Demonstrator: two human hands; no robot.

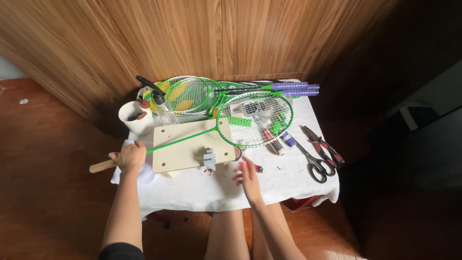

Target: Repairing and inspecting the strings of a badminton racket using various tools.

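Observation:
My left hand (129,156) grips the wooden handle (101,166) of a green badminton racket (260,118). Its shaft crosses a light wooden board (185,151), and its strung head lies on the white-covered table (288,178). A small grey metal clamp (210,160) sits at the board's near edge. Just right of that clamp, my right hand (248,175) hovers over the cloth, blurred, fingers apart, with a small red-tipped tool (258,168) beside it. Whether the fingers touch that tool is unclear.
More green rackets (190,94) with purple grips (294,87) lie at the back. A spray bottle (161,103) and white cup (134,118) stand at back left. Black scissors (313,161), red pliers (325,147) and small tools rest at right. Wood panelling rises behind.

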